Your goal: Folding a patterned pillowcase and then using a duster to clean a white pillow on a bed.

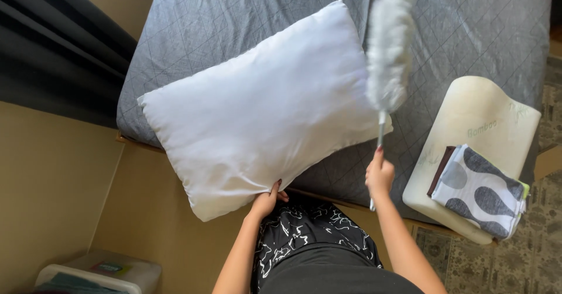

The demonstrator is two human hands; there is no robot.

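Note:
A white pillow [263,109] is held up over the edge of a bed with a grey quilted cover [468,31]. My left hand [268,199] grips the pillow's lower edge. My right hand [379,176] is closed around the thin handle of a grey fluffy duster [389,48], whose blurred head stands up beside the pillow's right edge.
A cream contoured foam pillow [474,112] lies at the bed's right corner with folded grey-and-white patterned cloths [480,190] on it. A clear plastic storage box [102,273] sits on the floor at lower left. Dark curtains [52,54] hang at left. A patterned rug [527,259] covers the floor at right.

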